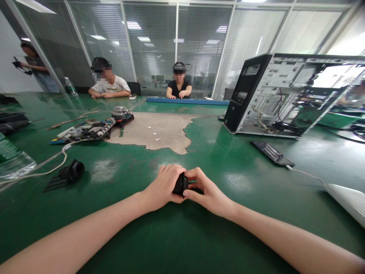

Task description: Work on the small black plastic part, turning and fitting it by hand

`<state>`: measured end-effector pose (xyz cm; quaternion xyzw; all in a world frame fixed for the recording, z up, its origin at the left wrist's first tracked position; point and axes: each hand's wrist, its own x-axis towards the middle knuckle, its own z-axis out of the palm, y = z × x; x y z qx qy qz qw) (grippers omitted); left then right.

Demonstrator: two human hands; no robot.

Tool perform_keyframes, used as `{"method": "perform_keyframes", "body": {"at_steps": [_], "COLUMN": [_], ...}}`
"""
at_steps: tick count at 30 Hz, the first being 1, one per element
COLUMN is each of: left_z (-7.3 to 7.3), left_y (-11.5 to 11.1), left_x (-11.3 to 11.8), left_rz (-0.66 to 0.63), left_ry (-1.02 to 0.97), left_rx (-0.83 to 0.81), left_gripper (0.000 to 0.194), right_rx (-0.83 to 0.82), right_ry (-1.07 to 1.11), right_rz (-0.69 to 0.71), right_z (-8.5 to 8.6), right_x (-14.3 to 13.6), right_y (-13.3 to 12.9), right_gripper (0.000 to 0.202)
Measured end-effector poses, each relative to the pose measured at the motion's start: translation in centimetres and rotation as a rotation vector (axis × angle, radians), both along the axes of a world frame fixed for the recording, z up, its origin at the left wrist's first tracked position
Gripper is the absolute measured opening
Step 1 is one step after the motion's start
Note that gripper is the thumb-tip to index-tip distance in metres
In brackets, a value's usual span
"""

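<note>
A small black object (180, 185) with a ridged rim sits between my two hands, low over the green tabletop; its kind I cannot make out. My left hand (165, 185) wraps round its left side and top, hiding much of it. From the right, the thumb and fingertips of my right hand (205, 192) close on its rim. Farther left on the table lies a black plastic part (68, 173) with a round opening and a flat flange. A dark phone-like device (270, 153) with a white cable rests to the right of my hands.
An opened computer case (265, 95) stands at the back right. On the left are a circuit board (85, 130), a cooling fan (122, 114), cables and a plastic bottle (15, 160). A bare patch (168, 129) marks the tabletop's middle. Two people sit across, behind a blue bar (186, 101).
</note>
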<state>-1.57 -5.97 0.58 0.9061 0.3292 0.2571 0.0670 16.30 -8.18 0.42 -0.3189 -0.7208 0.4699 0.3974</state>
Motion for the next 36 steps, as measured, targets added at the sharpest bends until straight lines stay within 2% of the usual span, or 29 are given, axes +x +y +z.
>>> {"method": "perform_keyframes", "body": {"at_steps": [4, 10, 17, 21, 25, 32, 36], "left_z": [-0.05, -0.10, 0.12, 0.04, 0.07, 0.33, 0.38], "left_y": [0.05, 0.09, -0.10, -0.06, -0.06, -0.28, -0.37], "left_x": [0.00, 0.03, -0.18, -0.12, 0.01, -0.10, -0.19], "left_rz": [-0.014, -0.008, -0.009, -0.017, 0.005, -0.001, -0.006], "left_ry": [-0.028, -0.026, -0.010, -0.022, 0.002, 0.019, 0.005], "left_rx": [0.017, 0.020, 0.012, 0.041, 0.037, 0.031, 0.034], "left_gripper": [0.057, 0.056, 0.052, 0.053, 0.052, 0.051, 0.051], "right_rx": [-0.064, -0.147, -0.034, -0.114, -0.191, -0.112, -0.094], "right_ry": [0.020, 0.031, 0.016, 0.071, 0.074, 0.068, 0.067], "right_rz": [-0.045, -0.043, 0.024, 0.010, -0.019, 0.052, 0.028], "right_z": [0.03, 0.28, 0.28, 0.26, 0.39, 0.18, 0.17], "right_x": [-0.20, -0.32, -0.14, -0.39, -0.57, -0.12, -0.23], "right_y": [0.21, 0.19, -0.04, 0.11, 0.21, 0.09, 0.06], "right_gripper": [0.019, 0.025, 0.023, 0.018, 0.024, 0.027, 0.026]}}
